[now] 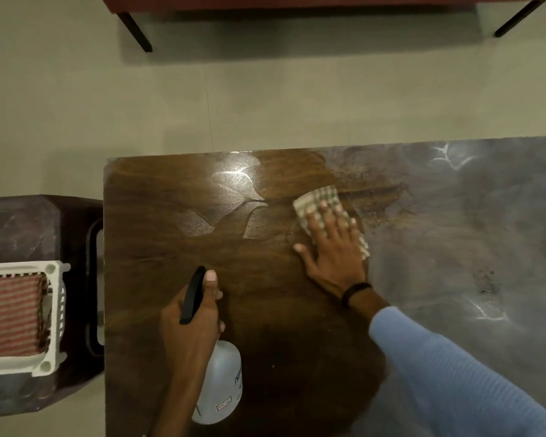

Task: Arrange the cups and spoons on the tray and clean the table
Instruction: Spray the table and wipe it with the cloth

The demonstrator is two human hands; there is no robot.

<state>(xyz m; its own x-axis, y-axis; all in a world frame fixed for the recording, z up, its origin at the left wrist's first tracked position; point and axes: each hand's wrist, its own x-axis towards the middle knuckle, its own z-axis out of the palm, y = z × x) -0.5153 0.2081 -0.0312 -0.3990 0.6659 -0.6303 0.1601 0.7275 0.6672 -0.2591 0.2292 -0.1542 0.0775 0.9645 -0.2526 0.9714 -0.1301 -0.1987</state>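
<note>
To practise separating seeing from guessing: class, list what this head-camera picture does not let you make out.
In the head view:
Label print on the clear plastic spray bottle, too small and blurred to read.
Its trigger, hidden by the left hand.
White slatted plastic basket, cut off by the left edge.
Part of the green checked cloth, covered by the right hand.

The right hand (333, 247) lies flat on a cloth (320, 197) mid-surface (158, 216), fingers spread (blue sleeve (454, 367)). The left hand (189, 326), nearer the surface's left edge, grips a bottle (224, 383).

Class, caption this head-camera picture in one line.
Right hand presses a checked cloth on the table; left hand grips a spray bottle.
</note>
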